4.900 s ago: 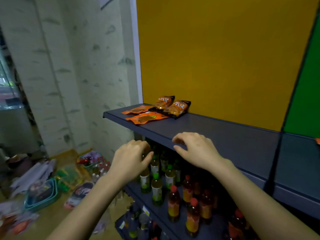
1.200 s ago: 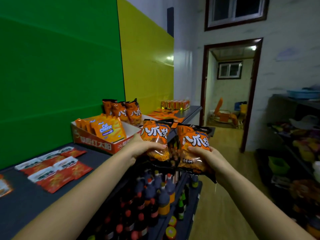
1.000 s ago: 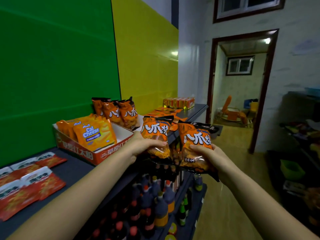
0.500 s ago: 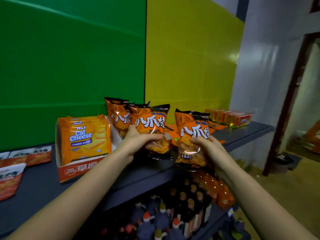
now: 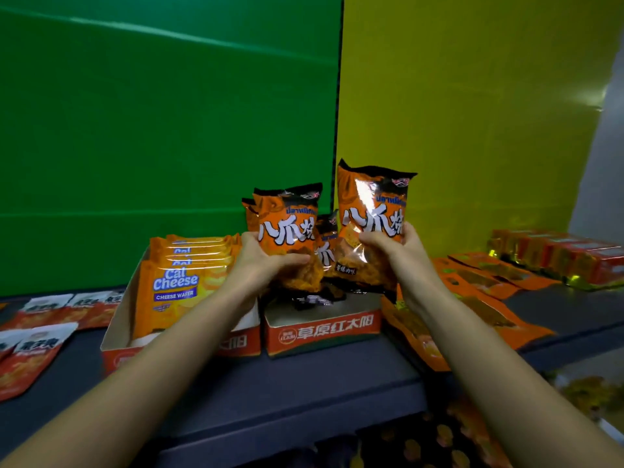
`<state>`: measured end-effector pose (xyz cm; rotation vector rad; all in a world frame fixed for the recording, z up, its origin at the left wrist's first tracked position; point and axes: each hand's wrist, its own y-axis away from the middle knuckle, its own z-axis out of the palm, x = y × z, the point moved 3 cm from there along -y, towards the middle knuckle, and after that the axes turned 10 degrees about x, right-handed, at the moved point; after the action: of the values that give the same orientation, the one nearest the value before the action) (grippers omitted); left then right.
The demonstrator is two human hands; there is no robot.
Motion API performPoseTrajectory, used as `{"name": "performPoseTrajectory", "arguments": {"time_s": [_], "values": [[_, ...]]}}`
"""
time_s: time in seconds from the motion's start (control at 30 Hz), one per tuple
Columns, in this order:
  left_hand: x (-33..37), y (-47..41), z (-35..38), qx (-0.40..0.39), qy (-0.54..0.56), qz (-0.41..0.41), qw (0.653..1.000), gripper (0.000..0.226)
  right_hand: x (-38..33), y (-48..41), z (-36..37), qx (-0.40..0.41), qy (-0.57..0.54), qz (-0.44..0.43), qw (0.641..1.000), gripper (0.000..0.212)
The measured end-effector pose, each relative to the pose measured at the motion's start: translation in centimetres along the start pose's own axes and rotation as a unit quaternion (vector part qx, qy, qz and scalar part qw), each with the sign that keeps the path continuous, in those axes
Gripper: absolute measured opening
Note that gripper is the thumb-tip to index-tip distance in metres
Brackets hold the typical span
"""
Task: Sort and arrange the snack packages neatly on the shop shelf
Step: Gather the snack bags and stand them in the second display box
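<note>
Left hand point(image 5: 261, 261): closed around one orange snack bag point(image 5: 287, 238), held upright.
Right hand point(image 5: 393, 246): gripped a second bag point(image 5: 373, 217), upright, slightly higher.
Destination: red carton point(image 5: 320, 329) near the shelf point(image 5: 304, 383) front edge, directly below both bags; like bags stood behind.
Nearer hand: left, lower over the carton.
Arms: both extended forward.

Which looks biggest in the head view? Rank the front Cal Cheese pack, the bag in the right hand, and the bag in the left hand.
1. Cal Cheese pack, partly hidden by the left arm.
2. Bag in the right hand and bag in the left hand: same design, likely the same size; the right one just shows more, so no ranking.
</note>
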<state>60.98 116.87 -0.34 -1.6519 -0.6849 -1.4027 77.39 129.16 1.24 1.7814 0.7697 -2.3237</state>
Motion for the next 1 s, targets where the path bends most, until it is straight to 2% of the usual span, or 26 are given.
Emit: {"name": "performPoseTrajectory", "arguments": {"time_s": [0.2, 0.5, 0.6, 0.67, 0.73, 0.8, 0.87, 0.93, 1.0], "values": [[-0.8, -1.0, 1.5, 0.025, -0.041, 0.044, 0.998, 0.085, 1.6, -3.3, 0.4, -0.009, -0.029, -0.006, 1.0, 0.046], [-2.6, -0.8, 0.9, 0.032, -0.186, 0.083, 0.979, 0.088, 4.3, -4.5, 1.4, -0.117, -0.037, 0.008, 0.992, 0.046], [-2.9, -1.0, 0.5, 0.082, -0.288, 0.114, 0.947, 0.09, 4.7, -4.6, 1.5, -0.159, 0.036, -0.013, 0.987, 0.061], [-2.9, -0.9, 0.1, 0.091, -0.319, 0.102, 0.938, 0.092, 5.1, -4.6, 1.5, -0.191, 0.105, -0.029, 0.975, 0.071], [-3.0, -0.8, -0.2, 0.091, -0.33, 0.091, 0.935, 0.092, 5.5, -4.4, 1.4, -0.22, 0.154, -0.047, 0.962, 0.061], [-2.9, -0.7, -0.4, 0.092, -0.341, 0.089, 0.931, 0.087, 5.8, -4.5, 1.1, -0.228, 0.193, -0.066, 0.952, 0.06], [-2.8, -0.8, -0.5, 0.088, -0.346, 0.088, 0.93, 0.086, 6.0, -4.9, 1.0, -0.238, 0.223, -0.074, 0.942, 0.072], [-2.7, -1.0, -0.6, 0.075, -0.341, 0.074, 0.934, 0.088, 6.1, -5.4, 0.9, -0.249, 0.251, -0.073, 0.933, 0.093], [-2.5, -1.1, -0.8, 0.059, -0.331, 0.053, 0.94, 0.092, 6.2, -6.0, 1.0, -0.256, 0.262, -0.058, 0.929, 0.101]]}}
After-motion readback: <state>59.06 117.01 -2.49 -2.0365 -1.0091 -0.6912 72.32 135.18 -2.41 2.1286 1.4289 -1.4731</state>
